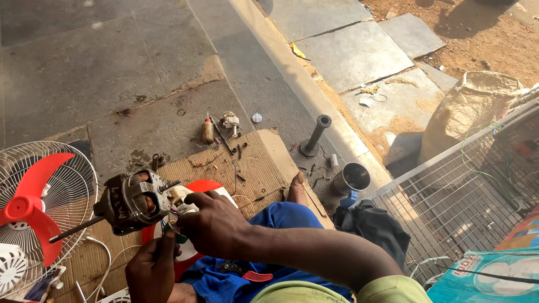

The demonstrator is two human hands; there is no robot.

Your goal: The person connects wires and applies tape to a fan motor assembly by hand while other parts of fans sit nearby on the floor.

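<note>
Your right hand (216,224), low in the centre of the frame, is clenched on the white terminal end of the fan motor (132,201), fingers closed over the wire bundle (175,213) where it leaves the housing. Your left hand (150,272), just below it toward the bottom left, pinches something thin at those same wires; what it grips is too small to tell. The motor lies directly left of your right hand, touching it, with its long axis running from the hand down and left along the bare shaft (73,230) toward the frame's left edge. Your right hand is the nearer one to the motor body; the left sits under the wires. Beneath is a sheet of cardboard (264,163), and at the far left a wire fan guard (73,168) with a red blade (31,205). Above the cardboard lie a small bottle (208,132) and a black pipe stand (314,136).
</note>
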